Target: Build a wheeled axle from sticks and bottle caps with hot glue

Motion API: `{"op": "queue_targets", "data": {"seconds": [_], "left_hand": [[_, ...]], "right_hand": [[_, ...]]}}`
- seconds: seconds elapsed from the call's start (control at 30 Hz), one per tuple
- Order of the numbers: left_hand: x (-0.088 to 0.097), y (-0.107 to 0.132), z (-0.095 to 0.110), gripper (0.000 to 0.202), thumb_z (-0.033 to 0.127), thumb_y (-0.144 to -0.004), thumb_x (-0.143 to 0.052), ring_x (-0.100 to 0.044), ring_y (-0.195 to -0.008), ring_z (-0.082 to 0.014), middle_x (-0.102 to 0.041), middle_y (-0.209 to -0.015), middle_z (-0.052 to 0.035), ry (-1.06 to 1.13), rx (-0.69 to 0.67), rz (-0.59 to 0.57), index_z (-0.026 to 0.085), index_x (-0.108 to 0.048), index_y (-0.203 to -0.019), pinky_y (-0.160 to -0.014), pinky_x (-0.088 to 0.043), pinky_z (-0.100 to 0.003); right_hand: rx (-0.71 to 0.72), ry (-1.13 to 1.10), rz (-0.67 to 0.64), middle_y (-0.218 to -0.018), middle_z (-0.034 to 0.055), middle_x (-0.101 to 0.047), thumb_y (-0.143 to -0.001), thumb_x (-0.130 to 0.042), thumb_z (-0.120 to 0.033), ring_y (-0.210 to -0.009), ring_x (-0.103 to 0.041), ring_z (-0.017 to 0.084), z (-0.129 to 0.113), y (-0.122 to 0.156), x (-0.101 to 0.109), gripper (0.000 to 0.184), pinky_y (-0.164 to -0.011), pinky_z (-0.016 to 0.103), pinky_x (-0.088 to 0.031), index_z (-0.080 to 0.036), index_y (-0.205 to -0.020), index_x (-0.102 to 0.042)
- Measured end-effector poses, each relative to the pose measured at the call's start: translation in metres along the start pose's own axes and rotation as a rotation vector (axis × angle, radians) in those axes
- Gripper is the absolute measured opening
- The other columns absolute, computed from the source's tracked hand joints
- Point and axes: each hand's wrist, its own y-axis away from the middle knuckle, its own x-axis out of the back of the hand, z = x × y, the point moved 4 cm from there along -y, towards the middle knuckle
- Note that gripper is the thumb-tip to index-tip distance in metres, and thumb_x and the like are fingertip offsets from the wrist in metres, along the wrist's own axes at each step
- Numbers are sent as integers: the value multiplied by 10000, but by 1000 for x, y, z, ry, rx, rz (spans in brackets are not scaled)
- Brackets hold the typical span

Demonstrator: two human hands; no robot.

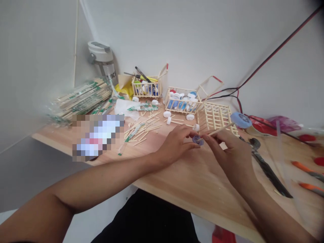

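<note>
Between the fingertips of my left hand (178, 143) is a small blue bottle cap (197, 140), its hollow side turned to the right. My right hand (227, 148) pinches a thin wooden stick (219, 129), whose near end meets the cap. On the stick's far end sits another blue bottle cap (241, 120). Just behind my hands lies a stick with white caps (195, 127) at its ends. A lattice panel of sticks (217, 116) lies beyond my right hand, partly hidden by it.
Two stick-built carts, one holding pens (146, 88) and one holding caps (182, 101), stand at the back. Loose stick pieces (144, 130), wrapped chopsticks (83, 98), a blurred-out phone (98, 137) and a tumbler (102, 62) are leftward. Black-handled pliers (270, 172) and orange-handled tools (307, 168) lie rightward.
</note>
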Motion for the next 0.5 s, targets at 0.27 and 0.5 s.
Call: {"op": "queue_targets", "data": {"seconds": [0.27,0.5], "left_hand": [[10,1,1,149,230,-823,-674,-561,-1026,-179,-648,-1013,-27,-34,-35,90,199,-649,-966,-926,-432,-326],[10,0,0,180,221,-826,-672,-560,-1003,-172,-643,-1012,-29,-31,-47,75,188,-647,-1001,-913,-430,-317]], "right_hand": [[35,8,43,-632,-11,-571,-910,-557,-342,-580,-525,146,-10,-12,-6,252,-552,287,-359,-225,-688,-550],[40,-8,57,-675,0,-628,-908,-580,-313,-624,-568,156,-6,-9,-11,227,-578,290,-389,-228,-699,-557]]}}
